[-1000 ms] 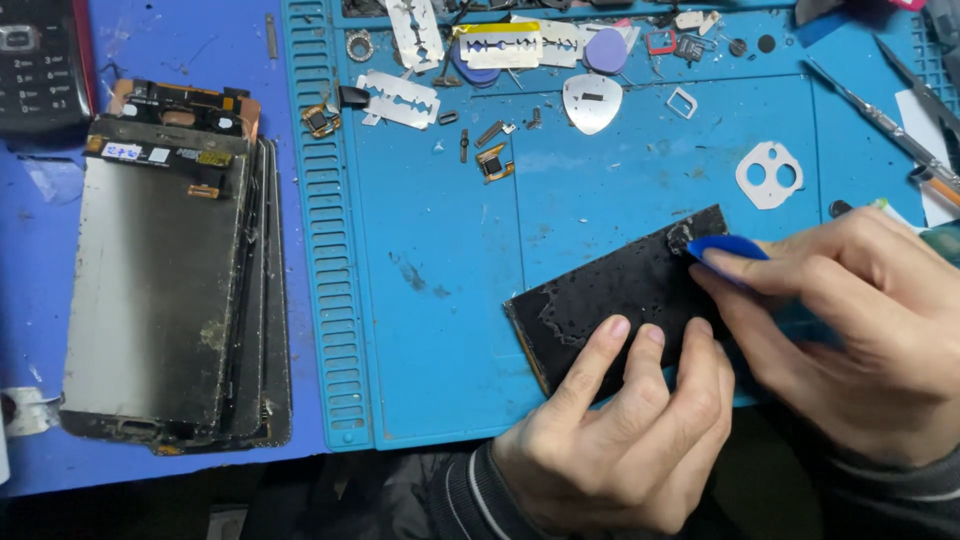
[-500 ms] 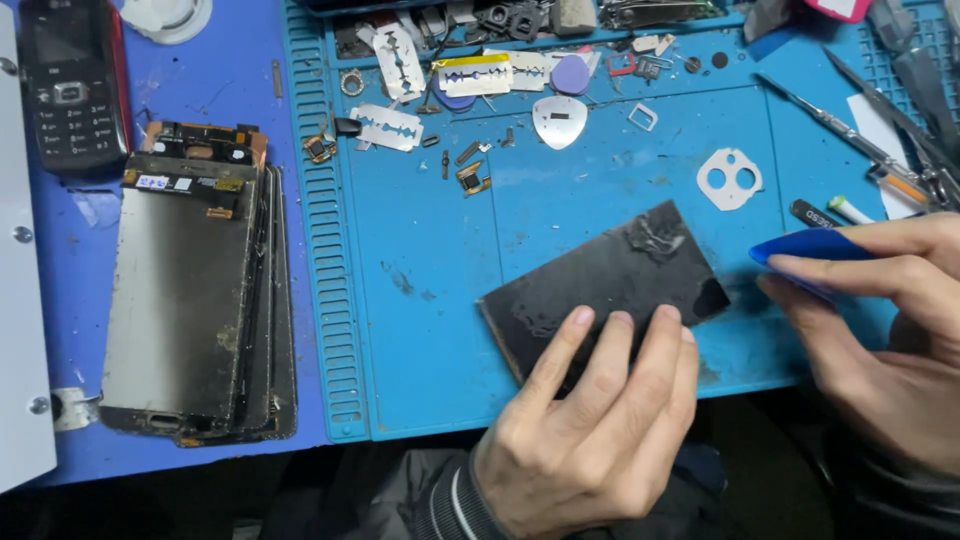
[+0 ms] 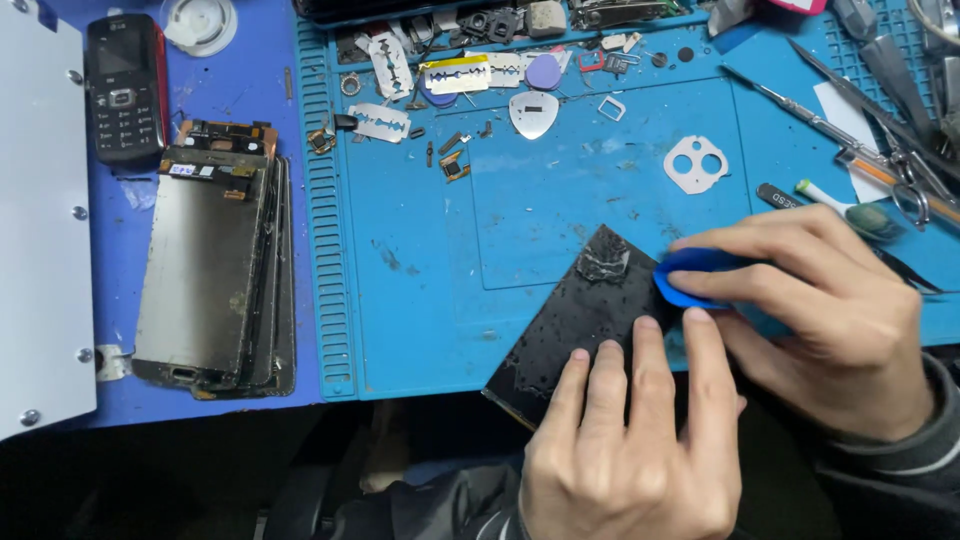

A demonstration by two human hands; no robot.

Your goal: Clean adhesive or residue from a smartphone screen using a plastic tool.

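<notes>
1. Left hand [image 3: 630,440] flat, fingers spread and pressed down on the black back panel [image 3: 580,320], pinning it rather than gripping it.
2. Right hand [image 3: 830,320] pinched around a blue plastic pick [image 3: 685,280], thumb and forefinger closed on it.
3. Pick tip touching the panel's right edge, just below the broken camera corner [image 3: 605,258].
4. Panel lying tilted on the blue work mat [image 3: 540,200], near the mat's front edge, lower corner hanging slightly over the dark gap below.
5. Panel surface speckled with glue residue and crumbs.
6. White camera-hole frame [image 3: 697,164] on the mat, apart from the panel, up and to the right.
7. Razor blades [image 3: 380,122], a grey teardrop pick [image 3: 533,113], a purple round pick [image 3: 544,72] and small metal parts scattered along the mat's far side.
8. Tweezers and metal tools [image 3: 860,130] at the far right of the bench.
9. Stack of phone screens [image 3: 215,270] left of the mat, on the blue bench.
10. Black keypad phone [image 3: 125,90] beyond the stack, near a white panel [image 3: 40,230] at the left border.
</notes>
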